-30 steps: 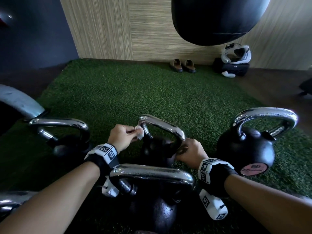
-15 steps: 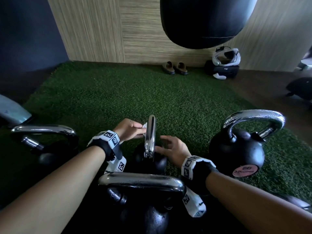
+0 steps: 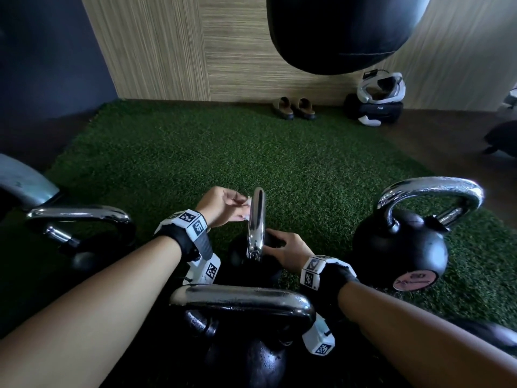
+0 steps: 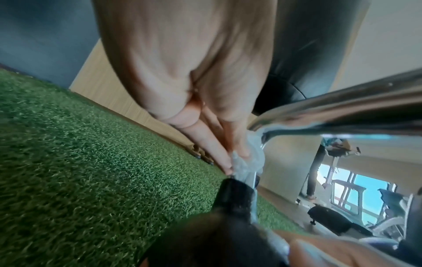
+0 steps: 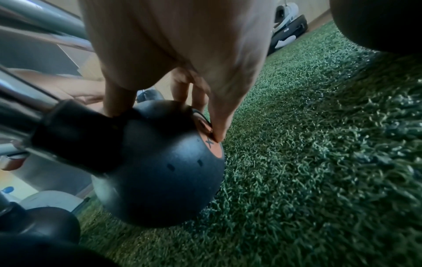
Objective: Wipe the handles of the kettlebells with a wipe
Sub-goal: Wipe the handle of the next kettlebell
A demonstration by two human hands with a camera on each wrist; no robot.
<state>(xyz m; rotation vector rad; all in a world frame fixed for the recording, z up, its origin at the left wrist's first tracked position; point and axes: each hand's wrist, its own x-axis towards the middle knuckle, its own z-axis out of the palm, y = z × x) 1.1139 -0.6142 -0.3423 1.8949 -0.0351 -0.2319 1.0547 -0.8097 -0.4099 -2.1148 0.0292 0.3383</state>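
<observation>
A small black kettlebell [image 3: 251, 264] stands on the turf, its chrome handle [image 3: 257, 219] turned edge-on to me. My left hand [image 3: 223, 205] pinches a white wipe [image 3: 246, 203] against the handle's left side. In the left wrist view the wipe [image 4: 246, 162] sits crumpled between my fingertips [image 4: 219, 155] and the handle's [image 4: 319, 108] bend, just above its black collar. My right hand [image 3: 288, 247] grips the ball from the right. Its thumb and fingers [image 5: 219, 117] curve over the ball [image 5: 160, 171] by an orange label.
Three more chrome-handled kettlebells stand close: a large one [image 3: 400, 247] to the right, one [image 3: 243, 301] right below me, one [image 3: 81, 217] on the left. A punching bag [image 3: 335, 32] hangs ahead. Slippers [image 3: 293, 107] and a headset on a case [image 3: 377, 102] lie by the wall.
The small kettlebell has turned until its handle is edge-on. My right hand left the handle's base and came down on the ball. My left hand kept the wipe on the handle.
</observation>
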